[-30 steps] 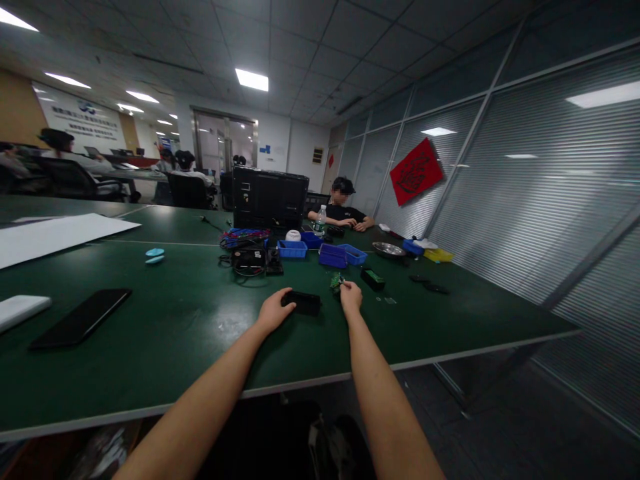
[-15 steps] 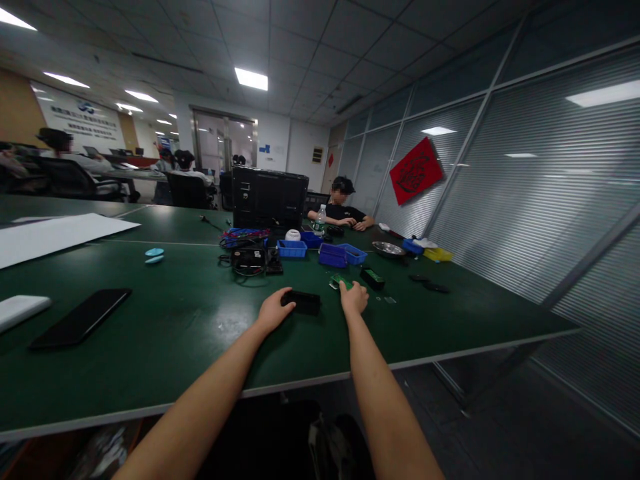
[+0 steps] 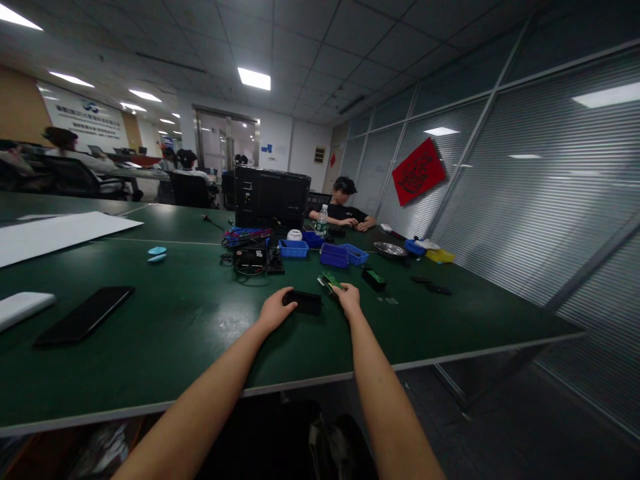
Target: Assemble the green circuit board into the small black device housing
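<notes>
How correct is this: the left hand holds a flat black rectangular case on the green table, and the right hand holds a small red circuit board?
One detail is wrong: the head view shows the small circuit board in the right hand is green, not red. The left hand holds the flat black rectangular case.

A small black box [image 3: 305, 303] lay flat on the green table [image 3: 175, 320]. The left hand [image 3: 274, 310] held its left end. Just beside it on the right, a little green board [image 3: 327, 280] was tilted up off the table, pinched in the right hand [image 3: 347, 299].
</notes>
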{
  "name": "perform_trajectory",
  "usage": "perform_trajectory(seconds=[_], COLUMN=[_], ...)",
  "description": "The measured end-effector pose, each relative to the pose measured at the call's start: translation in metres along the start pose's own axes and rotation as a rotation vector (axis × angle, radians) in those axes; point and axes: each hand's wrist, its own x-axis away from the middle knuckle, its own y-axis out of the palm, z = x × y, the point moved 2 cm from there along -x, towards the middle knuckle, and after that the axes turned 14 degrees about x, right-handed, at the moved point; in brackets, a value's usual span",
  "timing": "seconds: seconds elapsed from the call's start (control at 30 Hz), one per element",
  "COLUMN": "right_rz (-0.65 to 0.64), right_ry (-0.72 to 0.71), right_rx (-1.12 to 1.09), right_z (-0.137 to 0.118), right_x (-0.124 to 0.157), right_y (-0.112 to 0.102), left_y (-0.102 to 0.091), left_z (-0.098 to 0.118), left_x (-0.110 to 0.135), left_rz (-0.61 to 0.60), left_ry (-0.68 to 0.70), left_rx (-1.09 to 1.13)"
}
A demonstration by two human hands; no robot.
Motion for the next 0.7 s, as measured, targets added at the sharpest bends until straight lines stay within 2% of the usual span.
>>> perform_trajectory(seconds=[0.1,0.2,0.33,0.53,0.7], right_rz=[-0.221,-0.404,-0.481,-0.506,-0.505], right_ry=[-0.055,-0.164,-0.229,-0.329,-0.388], right_rx=[-0.621,-0.876,-0.836,-0.606,-0.572], right_z=[-0.011,-0.022,-0.027,-0.030,-0.031], right_x=[0.006,0.014,0.022,0.026,0.027], right_y=[0.002,-0.003,-0.008,-0.004,-0.004], left_y=[0.000,-0.001,-0.001,-0.001,0.000], left_z=[0.001,0.001,0.000,-0.002,-0.004], left_x=[0.000,0.000,0.000,-0.001,-0.002], left_rz=[0.004,0.017,0.026,0.030,0.030], left_ry=[-0.022,-0.037,-0.025,-0.004,0.016], left_rx=[0.003,-0.009,-0.019,-0.015,-0.002])
